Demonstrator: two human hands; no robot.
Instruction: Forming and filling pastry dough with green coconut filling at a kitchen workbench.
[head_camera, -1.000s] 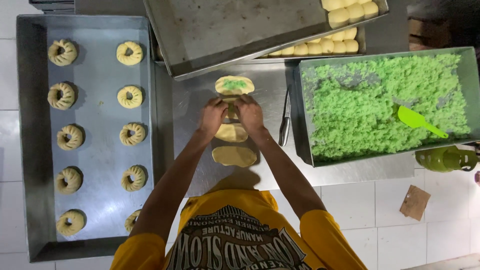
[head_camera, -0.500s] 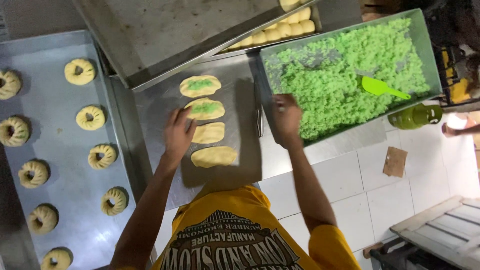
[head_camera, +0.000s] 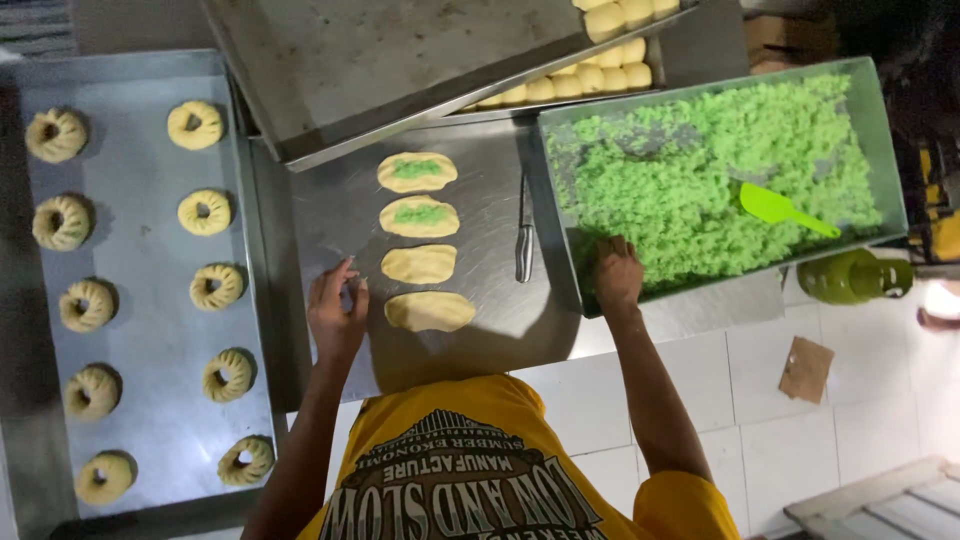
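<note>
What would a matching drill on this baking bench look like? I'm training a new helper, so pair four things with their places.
Things:
1. right hand
2. left hand
3. spatula
4. dough rings

Places:
A. on the long tray at far left
B. lying on the green filling
C. at the near edge of the filling tray
D. beside the nearest flat dough oval

Pairs: 1-C, 2-D, 3-B, 4-A
</note>
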